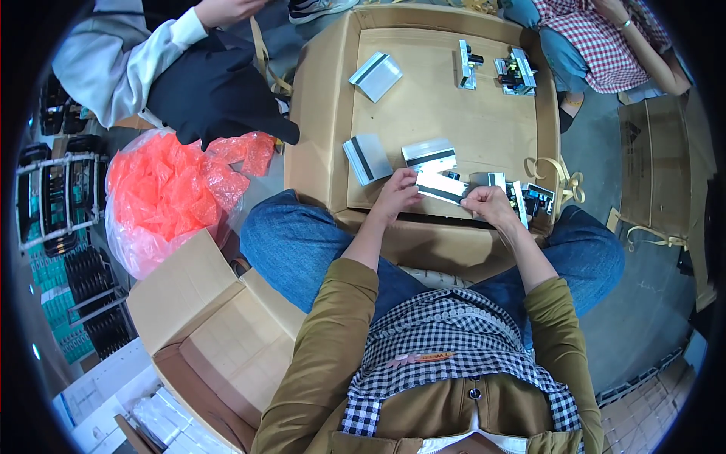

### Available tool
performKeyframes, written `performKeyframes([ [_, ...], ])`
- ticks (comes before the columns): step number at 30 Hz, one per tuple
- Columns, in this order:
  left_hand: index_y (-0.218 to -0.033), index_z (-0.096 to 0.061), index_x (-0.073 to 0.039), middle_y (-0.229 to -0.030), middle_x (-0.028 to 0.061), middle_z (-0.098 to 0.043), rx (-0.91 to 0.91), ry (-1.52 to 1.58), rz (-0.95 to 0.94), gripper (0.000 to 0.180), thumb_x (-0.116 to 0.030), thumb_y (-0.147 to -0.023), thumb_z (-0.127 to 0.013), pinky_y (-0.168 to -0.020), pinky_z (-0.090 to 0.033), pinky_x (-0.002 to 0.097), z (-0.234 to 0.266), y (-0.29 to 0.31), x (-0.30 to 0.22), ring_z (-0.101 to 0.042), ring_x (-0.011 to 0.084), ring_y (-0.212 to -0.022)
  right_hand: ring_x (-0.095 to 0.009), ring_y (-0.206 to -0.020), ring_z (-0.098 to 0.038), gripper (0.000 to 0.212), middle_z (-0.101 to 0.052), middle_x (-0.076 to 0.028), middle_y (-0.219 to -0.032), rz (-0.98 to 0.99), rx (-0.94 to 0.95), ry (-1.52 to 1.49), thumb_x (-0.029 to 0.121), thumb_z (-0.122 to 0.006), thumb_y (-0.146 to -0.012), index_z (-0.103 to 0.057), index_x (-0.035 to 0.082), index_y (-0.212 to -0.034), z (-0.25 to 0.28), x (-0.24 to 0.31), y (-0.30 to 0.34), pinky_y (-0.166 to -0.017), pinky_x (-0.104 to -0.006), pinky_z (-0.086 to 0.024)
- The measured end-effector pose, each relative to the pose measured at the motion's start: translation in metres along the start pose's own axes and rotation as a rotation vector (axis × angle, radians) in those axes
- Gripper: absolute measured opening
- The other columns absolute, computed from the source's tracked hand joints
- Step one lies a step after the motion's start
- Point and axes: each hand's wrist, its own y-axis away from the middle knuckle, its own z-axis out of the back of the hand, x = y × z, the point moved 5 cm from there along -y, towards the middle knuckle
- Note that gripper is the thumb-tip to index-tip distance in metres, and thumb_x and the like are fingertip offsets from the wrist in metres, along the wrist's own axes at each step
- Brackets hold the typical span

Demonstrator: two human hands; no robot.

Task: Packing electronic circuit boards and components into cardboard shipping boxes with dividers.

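Note:
A flat silver-white metal piece with a dark stripe (441, 188) is held level between my two hands. My left hand (396, 197) pinches its left end, while my right hand (491, 206) grips the right end with closed fingers. Below it spreads a large shallow cardboard box (321, 113). Similar striped pieces lie in it: one flat stack (367, 160) left of my left hand, another (429, 155) just beyond the held piece, and a third (376, 76) farther off. Beside my right hand are small black-and-silver assemblies (534, 198), partly hidden by that hand.
More assemblies (516, 73) stand at the box's far right. An open cardboard carton (234, 348) sits at my lower left, near a clear bag of pink bubble-wrap pouches (162, 189). Loose strapping (563, 178) curls over the right edge. Two people sit across from me, left (113, 68) and right (582, 45).

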Motion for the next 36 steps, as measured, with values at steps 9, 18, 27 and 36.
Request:
performKeyframes([
  [9, -0.111, -0.041, -0.008, -0.107, 0.0069, -0.056, 0.014, -0.067, 0.009, 0.028, -0.006, -0.086, -0.052, -0.079, -0.050, 0.0275, -0.005, 0.004, -0.006, -0.058, 0.0171, -0.092, -0.005, -0.047, -0.043, 0.014, -0.051, 0.001, -0.051, -0.002, -0.014, 0.001, 0.008, -0.070, -0.074, -0.062, 0.001, -0.065, 0.001, -0.005, -0.003, -0.044, -0.0212, -0.033],
  [18, -0.109, -0.041, -0.008, -0.102, 0.0063, -0.057, -0.013, -0.062, -0.029, 0.027, -0.003, -0.085, -0.051, -0.072, -0.049, 0.0256, -0.003, 0.002, -0.003, -0.058, 0.0152, -0.083, -0.005, -0.048, -0.043, 0.020, -0.051, 0.001, -0.051, -0.018, -0.020, 0.045, 0.015, -0.070, -0.075, -0.062, 0.001, -0.063, 0.002, -0.006, -0.003, -0.045, -0.0222, -0.034],
  [27, -0.111, -0.039, -0.008, -0.107, 0.0071, -0.055, -0.005, -0.122, 0.009, 0.026, -0.003, -0.087, -0.048, -0.080, -0.051, 0.0295, -0.001, 0.002, -0.002, -0.058, 0.0169, -0.091, -0.006, -0.050, -0.044, 0.019, -0.053, 0.000, -0.053, -0.043, -0.035, 0.098, 0.016, -0.069, -0.075, -0.063, 0.001, -0.065, 0.002, -0.009, -0.001, -0.048, -0.0229, -0.036],
  [36, -0.108, -0.041, -0.008, -0.102, 0.0073, -0.056, -0.026, -0.073, -0.007, 0.025, -0.001, -0.085, -0.049, -0.074, -0.050, 0.0279, -0.001, 0.002, -0.003, -0.057, 0.0163, -0.085, -0.008, -0.049, -0.046, 0.018, -0.054, -0.001, -0.053, -0.076, -0.083, 0.066, 0.015, -0.070, -0.075, -0.064, 0.000, -0.067, 0.000, -0.023, -0.007, -0.048, -0.0237, -0.038],
])
